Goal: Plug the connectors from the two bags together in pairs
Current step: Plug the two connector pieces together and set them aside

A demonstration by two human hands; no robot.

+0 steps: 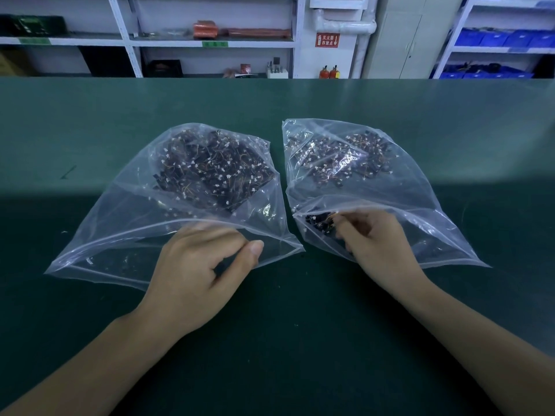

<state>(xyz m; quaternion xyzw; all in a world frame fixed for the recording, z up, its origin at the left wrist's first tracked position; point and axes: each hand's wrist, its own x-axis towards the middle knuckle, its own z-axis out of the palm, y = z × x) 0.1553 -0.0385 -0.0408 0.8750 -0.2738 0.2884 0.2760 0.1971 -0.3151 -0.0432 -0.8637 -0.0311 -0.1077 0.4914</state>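
The light is dim and cool, with a blue-green cast. Beyond the fingers the tabletop is evenly lit; a soft-edged shadow darkens it from the fingers back toward the camera. Small white glints of glare sit on the plastic bags just past the fingers. The fingers are slightly motion-blurred. Wide-angle distortion bends the shelves at the far edge.

Red wall sign: white Chinese characters, reading 灭火器存放点, with white arrows pointing down; mounted on the white wall above two red fire extinguishers.
Green shelf label, middle: dark print, too blurred to read; stuck on the front edge of the white shelf.
Green shelf label, left: no legible text; stuck on the shelf edge.
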